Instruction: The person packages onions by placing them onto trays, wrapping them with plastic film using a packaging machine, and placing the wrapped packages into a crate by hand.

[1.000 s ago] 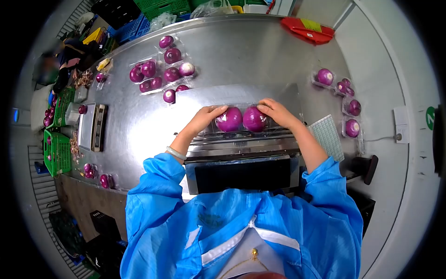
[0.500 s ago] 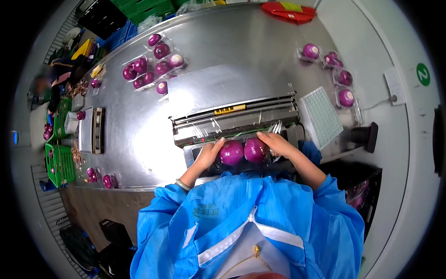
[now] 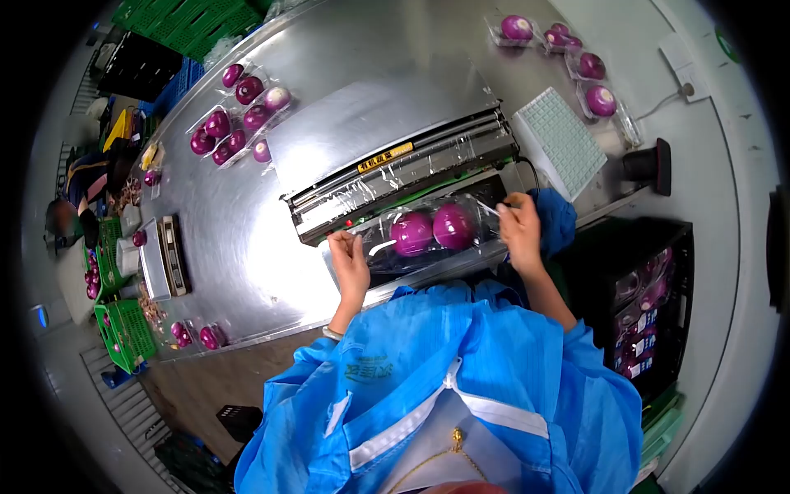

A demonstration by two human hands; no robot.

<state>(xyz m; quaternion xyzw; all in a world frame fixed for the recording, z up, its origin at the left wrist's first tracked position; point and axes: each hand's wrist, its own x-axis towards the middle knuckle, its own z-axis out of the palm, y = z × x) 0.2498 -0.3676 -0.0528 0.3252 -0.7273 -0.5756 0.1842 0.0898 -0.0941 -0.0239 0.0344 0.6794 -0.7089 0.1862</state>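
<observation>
Two purple onions, a left onion (image 3: 412, 234) and a right onion (image 3: 453, 226), lie side by side under clear plastic film (image 3: 387, 262) in front of me. Behind them stands the film-wrapping machine (image 3: 469, 148), a long metal bar unit with a yellow label (image 3: 385, 157). At the film's left end is my left hand (image 3: 350, 259), its thumb and fingers closed on the film's edge. My right hand (image 3: 520, 226) pinches the film's right end, pulled out to a narrow strip. Neither hand touches the onions. Whether a tray sits under them is hard to see.
Several packed onions (image 3: 249, 90) lie at the back left, others (image 3: 592, 66) at the back right. A pale textured pad (image 3: 559, 142) sits right of the machine, a scale (image 3: 164, 257) far left. A black crate (image 3: 658, 305) holds packs. Another person (image 3: 82, 185) is at far left.
My hands have left the onions' sides and moved outward to the film's two ends. The film now spreads over the onions. My view has turned and shifted slightly.
</observation>
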